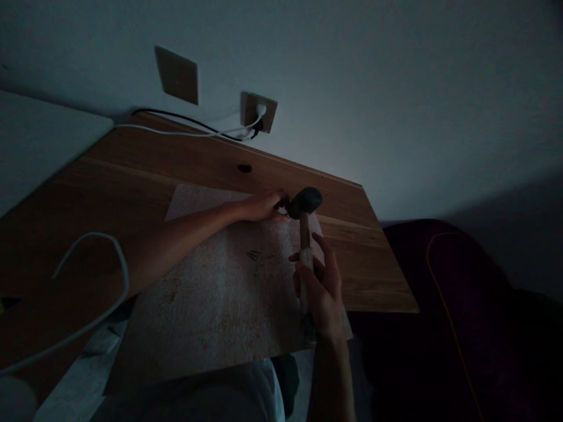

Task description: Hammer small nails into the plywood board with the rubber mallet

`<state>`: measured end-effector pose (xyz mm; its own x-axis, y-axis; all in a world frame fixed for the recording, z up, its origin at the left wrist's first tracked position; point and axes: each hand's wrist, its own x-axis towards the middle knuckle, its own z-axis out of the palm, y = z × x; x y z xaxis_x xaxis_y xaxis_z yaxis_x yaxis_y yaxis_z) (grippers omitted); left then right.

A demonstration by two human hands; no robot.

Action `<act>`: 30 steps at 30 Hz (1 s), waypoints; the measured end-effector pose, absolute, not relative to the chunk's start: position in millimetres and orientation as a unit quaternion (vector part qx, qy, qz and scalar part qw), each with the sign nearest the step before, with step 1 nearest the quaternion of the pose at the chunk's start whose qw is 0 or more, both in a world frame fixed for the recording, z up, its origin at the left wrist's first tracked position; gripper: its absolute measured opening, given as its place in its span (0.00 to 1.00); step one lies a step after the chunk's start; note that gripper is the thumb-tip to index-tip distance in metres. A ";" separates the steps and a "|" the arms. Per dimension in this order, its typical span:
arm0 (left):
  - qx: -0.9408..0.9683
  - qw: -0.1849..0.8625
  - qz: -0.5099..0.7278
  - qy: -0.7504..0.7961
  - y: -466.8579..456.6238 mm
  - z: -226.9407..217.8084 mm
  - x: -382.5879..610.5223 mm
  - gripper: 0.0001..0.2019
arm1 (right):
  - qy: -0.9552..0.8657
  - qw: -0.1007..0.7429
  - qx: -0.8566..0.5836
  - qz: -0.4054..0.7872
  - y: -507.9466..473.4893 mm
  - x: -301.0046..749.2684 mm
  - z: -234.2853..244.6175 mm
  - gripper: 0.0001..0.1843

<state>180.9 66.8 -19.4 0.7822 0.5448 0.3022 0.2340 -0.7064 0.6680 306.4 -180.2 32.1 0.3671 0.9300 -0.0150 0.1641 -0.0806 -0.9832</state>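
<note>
My right hand (323, 287) is wrapped around the pale handle of a mallet (305, 231) with a dark, thick head. The mallet's head is over the far right part of a light board (211, 299), close to the fingers of my left hand (266, 206). My left hand is at the far edge of this board, its thumb and fingers drawn together in a pinch. Whatever they hold is hidden by shadow and the mallet's head. Several small metal screws or nails (259, 256) lie loose in the middle of the board.
The board rests on a wooden desk (373, 275) with a round cable hole (244, 168). Black and white cables (176, 132) run to a wall socket (260, 111). A white cord (118, 293) curves at left. Dark purple upholstery (457, 281) stands at right.
</note>
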 end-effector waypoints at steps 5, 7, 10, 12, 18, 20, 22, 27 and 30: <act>0.883 0.345 0.242 0.205 67.2 -17.8 181.9 0.09 | -0.410 0.553 -0.617 0.381 -180.1 307.2 36.8 0.33; 0.883 0.347 0.242 0.201 67.6 -17.4 181.6 0.08 | -0.415 0.545 -0.621 0.381 -180.2 307.8 37.2 0.34; 0.889 0.340 0.246 0.184 68.1 -17.4 181.1 0.06 | -0.426 0.535 -0.627 0.373 -181.4 306.1 36.6 0.34; 0.891 0.339 0.245 0.175 68.1 -17.3 180.8 0.05 | -0.428 0.533 -0.628 0.372 -182.1 303.5 36.1 0.33; 0.913 0.284 0.182 0.229 66.9 -5.7 175.0 0.26 | -0.430 0.516 -0.635 0.383 -181.6 297.0 35.3 0.34; 0.923 0.254 0.160 0.240 68.3 5.1 169.6 0.31 | -0.427 0.519 -0.631 0.388 -181.3 295.0 35.4 0.35; 0.932 0.226 0.138 0.246 71.0 18.2 163.1 0.30 | -0.429 0.523 -0.626 0.387 -180.7 293.4 35.0 0.35; 0.955 0.221 -0.005 0.200 64.8 45.6 153.4 0.18 | -0.414 0.529 -0.633 0.385 -179.4 294.6 31.1 0.36; 0.954 0.267 -0.044 0.129 41.1 55.1 157.7 0.13 | -0.397 0.551 -0.628 0.379 -181.0 298.0 30.9 0.35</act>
<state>157.7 41.1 55.1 0.9631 0.2219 -0.1525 0.2688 -0.8247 0.4977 298.0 -181.0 30.9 0.3960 0.9174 -0.0391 0.0816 -0.0776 -0.9936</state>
